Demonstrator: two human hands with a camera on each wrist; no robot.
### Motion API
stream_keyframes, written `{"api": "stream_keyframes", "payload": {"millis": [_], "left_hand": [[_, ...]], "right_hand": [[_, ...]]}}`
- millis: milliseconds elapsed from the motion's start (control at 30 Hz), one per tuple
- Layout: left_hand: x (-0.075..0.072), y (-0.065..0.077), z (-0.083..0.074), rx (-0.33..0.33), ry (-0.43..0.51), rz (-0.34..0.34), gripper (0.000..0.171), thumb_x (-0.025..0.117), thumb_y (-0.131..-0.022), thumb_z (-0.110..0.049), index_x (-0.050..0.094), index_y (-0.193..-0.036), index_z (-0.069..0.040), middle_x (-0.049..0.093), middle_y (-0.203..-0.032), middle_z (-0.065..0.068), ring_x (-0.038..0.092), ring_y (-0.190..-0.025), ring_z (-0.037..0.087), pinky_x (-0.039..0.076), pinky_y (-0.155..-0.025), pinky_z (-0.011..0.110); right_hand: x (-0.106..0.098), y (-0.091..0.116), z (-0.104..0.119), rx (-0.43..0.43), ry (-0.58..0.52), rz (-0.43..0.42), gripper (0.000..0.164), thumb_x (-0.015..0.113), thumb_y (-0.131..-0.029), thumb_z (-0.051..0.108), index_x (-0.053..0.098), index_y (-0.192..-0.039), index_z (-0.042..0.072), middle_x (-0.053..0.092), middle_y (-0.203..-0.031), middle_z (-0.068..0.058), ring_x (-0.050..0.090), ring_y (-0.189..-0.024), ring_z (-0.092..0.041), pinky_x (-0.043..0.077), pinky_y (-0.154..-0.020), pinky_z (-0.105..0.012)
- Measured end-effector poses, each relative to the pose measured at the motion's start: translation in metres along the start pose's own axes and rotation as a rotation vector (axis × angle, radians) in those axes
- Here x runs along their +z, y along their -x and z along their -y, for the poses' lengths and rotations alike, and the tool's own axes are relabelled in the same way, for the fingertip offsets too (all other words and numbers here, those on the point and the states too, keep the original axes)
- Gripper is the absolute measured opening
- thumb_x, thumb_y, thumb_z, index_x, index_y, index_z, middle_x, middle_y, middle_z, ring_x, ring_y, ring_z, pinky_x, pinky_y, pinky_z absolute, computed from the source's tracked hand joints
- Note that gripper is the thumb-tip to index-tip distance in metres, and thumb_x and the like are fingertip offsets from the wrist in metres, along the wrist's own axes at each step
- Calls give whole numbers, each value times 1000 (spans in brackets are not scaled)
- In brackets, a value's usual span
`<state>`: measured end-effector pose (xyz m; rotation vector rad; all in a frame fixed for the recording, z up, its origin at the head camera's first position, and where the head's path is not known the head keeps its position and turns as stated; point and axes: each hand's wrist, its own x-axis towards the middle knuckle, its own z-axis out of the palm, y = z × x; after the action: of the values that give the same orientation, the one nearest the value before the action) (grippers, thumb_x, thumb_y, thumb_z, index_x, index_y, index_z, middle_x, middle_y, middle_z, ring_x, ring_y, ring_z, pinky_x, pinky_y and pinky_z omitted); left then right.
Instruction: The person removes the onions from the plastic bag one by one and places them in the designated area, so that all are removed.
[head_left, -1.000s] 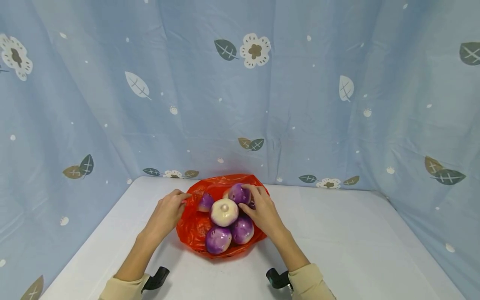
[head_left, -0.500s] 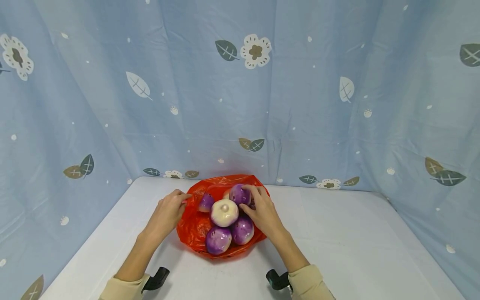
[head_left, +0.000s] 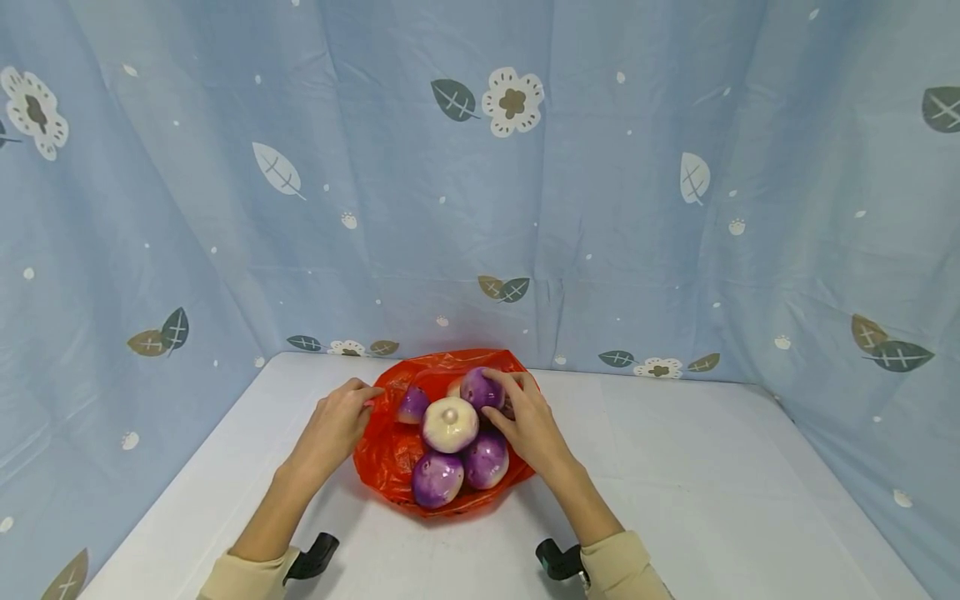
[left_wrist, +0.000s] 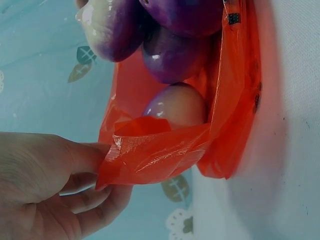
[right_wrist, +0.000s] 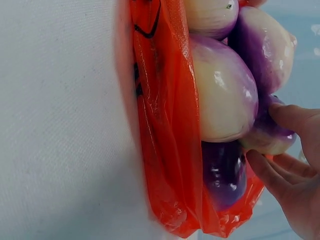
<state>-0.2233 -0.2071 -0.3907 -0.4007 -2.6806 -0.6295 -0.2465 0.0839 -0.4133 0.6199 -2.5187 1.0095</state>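
A red plastic bag (head_left: 386, 458) lies spread open on the table, with several glossy purple-and-white turnips in it. One turnip (head_left: 450, 425) sits on top in the middle, its pale, nubbed end facing up. At the bag's left edge, my left hand (head_left: 337, 425) pinches the plastic; the left wrist view shows the gathered rim (left_wrist: 155, 155) between thumb and fingers. On the back right, my right hand (head_left: 531, 425) holds a purple turnip (head_left: 476, 387) from its right side. Thumb and fingertips touch that turnip (right_wrist: 272, 132) in the right wrist view. Neighbouring turnips partly hide it there.
The white table (head_left: 675, 483) extends to both sides of the bag. Behind it hangs a blue curtain (head_left: 420, 208) with leaves and flowers. Black wrist mounts (head_left: 313, 557) stick out at both sleeves.
My right hand and the turnip in it have shifted very slightly to the right. The left hand and the bag look unchanged.
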Motion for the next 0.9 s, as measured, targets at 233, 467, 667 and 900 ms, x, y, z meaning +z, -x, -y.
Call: {"api": "stream_keyframes", "payload": {"millis": [233,467,667,900], "left_hand": [[0,0,1,0,2,2,27,68,-85,6,71,-112,3,68,-99,17,69,-86,29,62,-75,42],[0,0,1,8,-3,-3,27,67,-85,6,71,-112,3,67,-99,17,68,-85,29,62,-75,42],[0,0,1,14,-5,-5,27,67,-85,6,71,-112,3,68,-99,17,69,-85,29,62,-75,42],[0,1,1,17,-7,-13,27,68,-84,7,71,-111,3,68,-99,17,69,-85,29,62,-74,41]], "right_hand": [[-3,3,-1,8,-65,5,54,73,-88,16,54,-137,25,51,-120,-14,66,-101,-28,60,-86,-40],[-8,6,-4,-7,-46,-43,55,75,-86,17,55,-137,27,52,-115,-13,64,-94,-29,60,-83,-40],[-12,10,-7,7,-76,-41,56,74,-87,17,54,-138,27,51,-117,-12,67,-95,-25,61,-83,-39],[-22,17,-10,-11,-65,-65,58,75,-86,16,53,-139,28,51,-122,-12,67,-93,-22,61,-79,-32]]}}
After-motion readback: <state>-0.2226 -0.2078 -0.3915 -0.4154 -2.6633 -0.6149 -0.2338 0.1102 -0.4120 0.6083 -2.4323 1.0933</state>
